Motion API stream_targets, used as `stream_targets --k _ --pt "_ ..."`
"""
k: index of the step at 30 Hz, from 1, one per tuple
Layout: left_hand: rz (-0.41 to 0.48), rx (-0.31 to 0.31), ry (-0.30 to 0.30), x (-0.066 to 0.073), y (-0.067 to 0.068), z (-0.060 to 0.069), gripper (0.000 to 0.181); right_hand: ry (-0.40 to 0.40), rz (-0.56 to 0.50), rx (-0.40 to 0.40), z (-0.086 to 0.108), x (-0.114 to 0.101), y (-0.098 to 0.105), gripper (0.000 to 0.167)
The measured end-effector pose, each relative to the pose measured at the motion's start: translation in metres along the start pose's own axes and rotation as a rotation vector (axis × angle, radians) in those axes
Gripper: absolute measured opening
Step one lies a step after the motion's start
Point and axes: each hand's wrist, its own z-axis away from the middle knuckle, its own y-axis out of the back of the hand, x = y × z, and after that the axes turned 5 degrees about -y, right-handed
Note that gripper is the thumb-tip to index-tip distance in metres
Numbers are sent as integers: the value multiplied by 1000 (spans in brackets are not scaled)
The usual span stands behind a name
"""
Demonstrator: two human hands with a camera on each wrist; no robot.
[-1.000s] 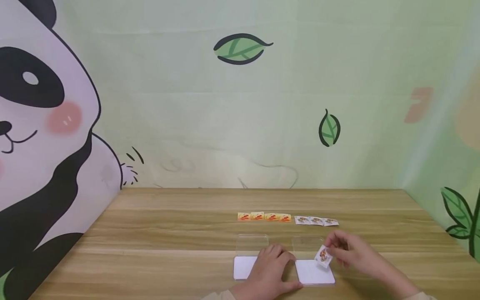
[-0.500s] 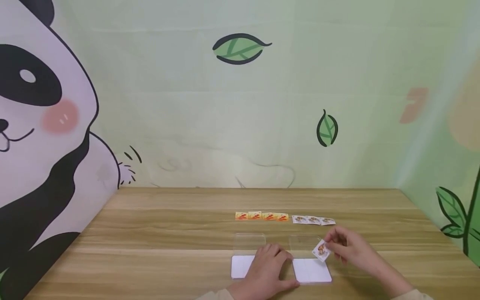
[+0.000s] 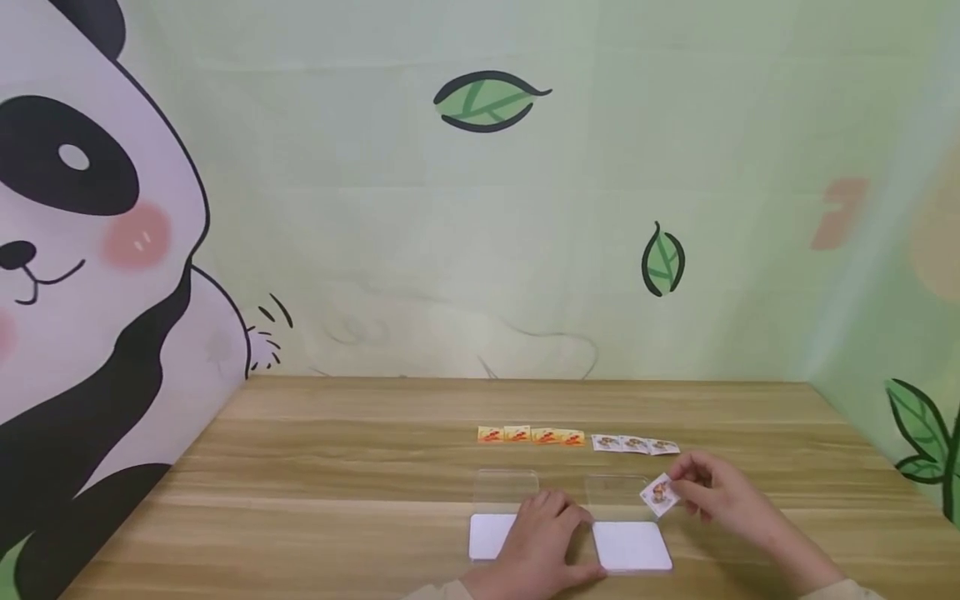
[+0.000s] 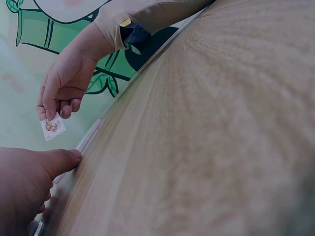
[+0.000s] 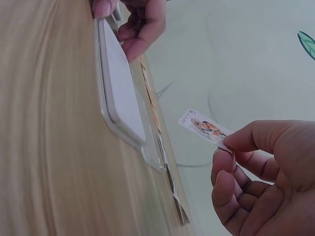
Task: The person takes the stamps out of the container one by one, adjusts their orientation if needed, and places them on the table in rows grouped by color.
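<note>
Pinched between thumb and index finger of my right hand (image 3: 723, 496) is a small white stamp (image 5: 204, 127) with an orange and brown picture. It is held in the air above the back right part of a shallow clear plastic box (image 3: 632, 547) with a white inside and its clear lid folded back. My left hand (image 3: 536, 546) holds that box at its left side, the thumb (image 4: 66, 160) on the near corner and the fingers along the edge. A second such box (image 3: 489, 536) lies to the left, partly hidden behind the left hand.
Behind the boxes runs a row of several yellow and red stamps (image 3: 531, 435). To its right lies a row of three white stamps (image 3: 635, 444). The wooden table (image 3: 315, 483) ends at a printed cloth backdrop (image 3: 360, 208).
My right hand has moved the stamp slightly back and to the right, off the white inside of the right box. The left hand stays at the box. The head view shifts a little.
</note>
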Motion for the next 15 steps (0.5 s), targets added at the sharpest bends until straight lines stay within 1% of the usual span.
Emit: stream_targets --k 10,15 --pt "7 -21 11 1 0 -1 48 -16 3 18 -5 4 12 17" --pt "12 -21 14 0 -1 0 49 -63 -12 29 -10 1 18 19"
